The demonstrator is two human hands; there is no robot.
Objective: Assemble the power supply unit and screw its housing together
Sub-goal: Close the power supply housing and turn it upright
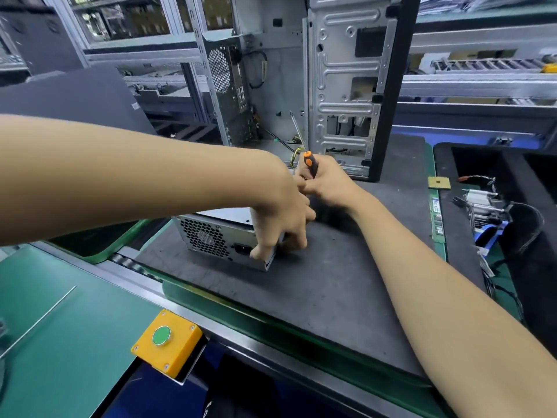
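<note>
The PSU (220, 233) sits on the dark mat (316, 285) in front of you, its grille and power socket facing you and slightly left; your left hand (280, 215) reaches over its right end, thumb on the socket face and fingers curled down the far side, so you are gripping the housing at that corner; your right hand (327, 182) is closed round a screwdriver (309, 162) with a black and orange handle, shaft pointing up and away toward the case (349, 86); the two hands touch just above the PSU's right rear corner; the tip of the shaft stands clear of the housing, against the open chassis behind; yellow wires (297, 152) show just behind your right hand, probably the PSU's own leads, though your hands hide where they run.

The case stands upright at the back of the mat, its bare metal side toward you; a second open chassis (235, 95) stands just left of it; a dark panel (75, 98) leans at far left; a yellow box with a green button (166, 342) sits on the bench edge near you, beside a green mat (60, 327); to the right, a small chip (439, 182), a green strip of RAM (437, 218), and a tangle of cables and parts (494, 212) lie in a dark tray.
</note>
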